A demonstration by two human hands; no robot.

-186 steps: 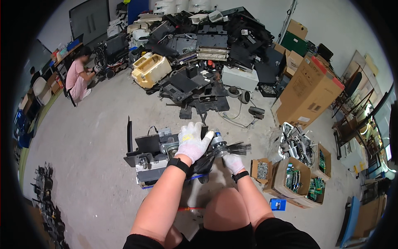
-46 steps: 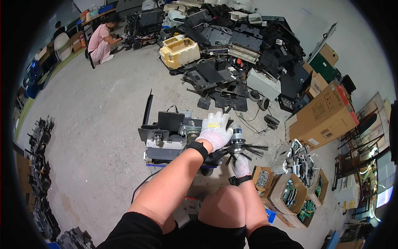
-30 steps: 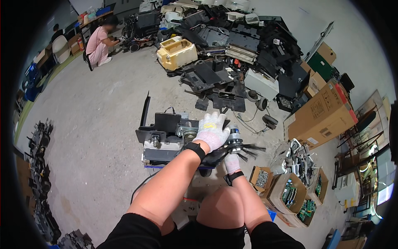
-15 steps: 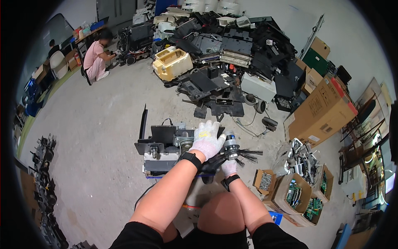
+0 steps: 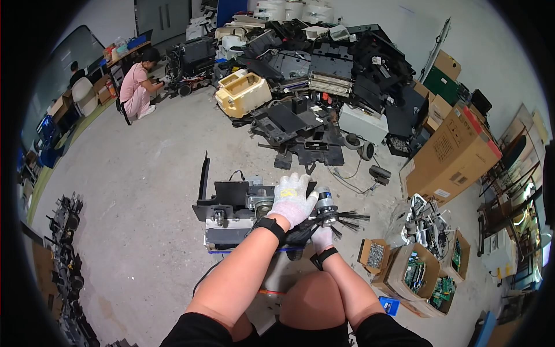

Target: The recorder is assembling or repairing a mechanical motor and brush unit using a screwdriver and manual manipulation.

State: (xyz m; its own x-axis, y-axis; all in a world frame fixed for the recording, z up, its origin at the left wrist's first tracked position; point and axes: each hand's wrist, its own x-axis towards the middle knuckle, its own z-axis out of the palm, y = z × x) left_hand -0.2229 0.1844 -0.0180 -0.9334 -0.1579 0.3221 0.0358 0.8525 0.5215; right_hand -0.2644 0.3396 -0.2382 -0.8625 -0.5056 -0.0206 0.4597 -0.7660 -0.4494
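In front of my knees, a black and grey machine assembly (image 5: 231, 236) with a metal motor and upright plates sits on the floor. My left hand (image 5: 292, 199), in a white glove, lies on top of its right part with the fingers stretched out. A round brush (image 5: 351, 220) with splayed black bristles sticks out at the machine's right end, below a silver cylindrical motor (image 5: 325, 199). My right hand (image 5: 322, 238), also gloved, is just under the brush, close to the machine's right end. Its fingers are hidden behind the brush.
A large heap of black plastic parts (image 5: 329, 63) rises ahead, with a cream tub (image 5: 243, 95) at its edge. Cardboard boxes with circuit boards (image 5: 413, 272) and screws (image 5: 376, 254) stand at right. Black parts (image 5: 69, 260) line the left. A person in pink (image 5: 136, 89) crouches far left.
The view has shifted slightly, so the scene sits a little lower and to the right. Both hands keep their places at the machine. The crouching person's head has lowered.
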